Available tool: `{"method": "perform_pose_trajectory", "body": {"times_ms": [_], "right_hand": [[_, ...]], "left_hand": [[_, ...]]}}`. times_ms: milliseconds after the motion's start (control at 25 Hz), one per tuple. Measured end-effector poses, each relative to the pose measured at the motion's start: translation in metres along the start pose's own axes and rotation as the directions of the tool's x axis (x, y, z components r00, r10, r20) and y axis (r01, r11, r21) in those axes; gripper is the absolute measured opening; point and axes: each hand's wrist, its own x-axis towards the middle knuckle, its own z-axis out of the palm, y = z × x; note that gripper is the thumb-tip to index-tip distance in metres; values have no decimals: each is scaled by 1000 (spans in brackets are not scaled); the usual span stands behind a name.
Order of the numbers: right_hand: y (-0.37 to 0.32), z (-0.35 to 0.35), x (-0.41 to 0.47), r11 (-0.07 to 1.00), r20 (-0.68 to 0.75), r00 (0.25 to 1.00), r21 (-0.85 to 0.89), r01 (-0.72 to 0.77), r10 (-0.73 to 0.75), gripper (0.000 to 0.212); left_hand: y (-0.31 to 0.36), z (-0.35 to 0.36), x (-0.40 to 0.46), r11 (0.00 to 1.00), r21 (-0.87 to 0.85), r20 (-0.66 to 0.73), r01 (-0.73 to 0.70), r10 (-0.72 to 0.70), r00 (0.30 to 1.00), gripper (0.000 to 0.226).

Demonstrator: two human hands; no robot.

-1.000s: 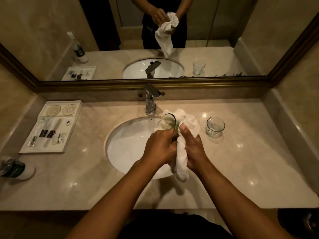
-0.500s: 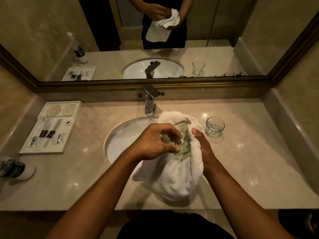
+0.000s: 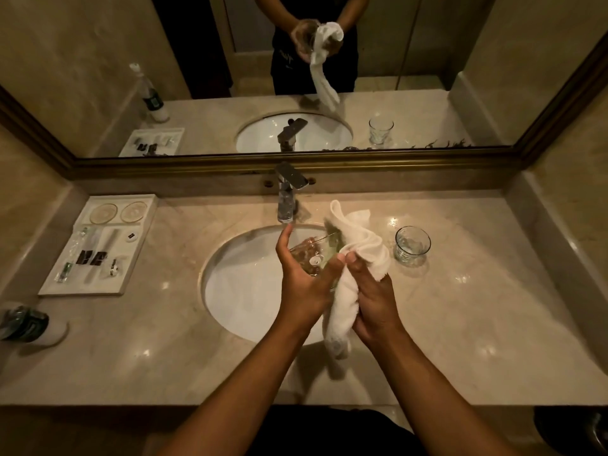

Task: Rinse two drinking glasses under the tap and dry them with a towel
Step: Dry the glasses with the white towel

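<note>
My left hand [image 3: 301, 284] grips a clear drinking glass [image 3: 307, 258] tilted on its side over the right part of the white sink [image 3: 243, 291]. A white towel [image 3: 353, 255] is pushed against the glass's mouth, and my right hand [image 3: 371, 294] grips it, the rest hanging down between my wrists. A second glass [image 3: 412, 245] stands upright on the marble counter to the right of the sink, apart from both hands. The chrome tap [image 3: 287, 197] stands behind the sink, with no water seen running.
A white amenity tray [image 3: 98, 245] with small toiletries lies on the counter's left. A dark bottle [image 3: 24, 324] lies at the far left edge. A mirror [image 3: 296, 77] along the back wall reflects the scene. Raised marble ledges bound the counter on both sides.
The towel, spread under the glass half a second ago, is now bunched in my right hand and hangs narrow. My left hand has turned the glass, with its side now exposed.
</note>
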Motion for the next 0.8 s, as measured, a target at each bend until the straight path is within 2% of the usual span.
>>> {"method": "perform_pose_trajectory", "body": {"times_ms": [80,160,240,280,360,440,520,640,680,760,800], "right_hand": [[-9,-2,-3,982,29,997,-171,79,-75,44],[-24,-6,-3,931,25,992,-341,128,-127,31],[-42,-8,0,882,41,987,-444,156,-153,27],[-52,-6,0,849,71,985,-501,169,-154,33],[-71,-2,0,739,165,980,-647,191,-109,49],[-90,8,-4,617,312,949,-756,219,45,47],[-98,17,-3,529,397,893,-815,237,211,43],[-107,26,4,354,336,865,-913,202,373,34],[-112,30,4,301,327,822,-932,201,466,32],[-120,40,3,195,315,720,-949,248,619,48],[-120,45,1,163,311,704,-949,271,639,52]], "left_hand": [[-4,-9,7,997,-58,-4,48,-49,999,99],[-4,-22,14,998,-59,5,28,-28,1000,101],[2,-34,20,998,58,49,-16,13,999,101],[5,-38,23,989,140,94,-39,26,995,99],[14,-45,28,946,301,223,-116,48,974,95],[19,-48,29,882,404,334,-243,105,937,94],[19,-48,28,781,485,404,-393,198,893,99],[12,-49,30,536,585,530,-609,316,787,113],[10,-50,32,443,593,578,-672,347,738,115],[12,-52,37,292,595,631,-749,408,660,108],[13,-54,40,251,596,633,-762,437,639,103]]}}
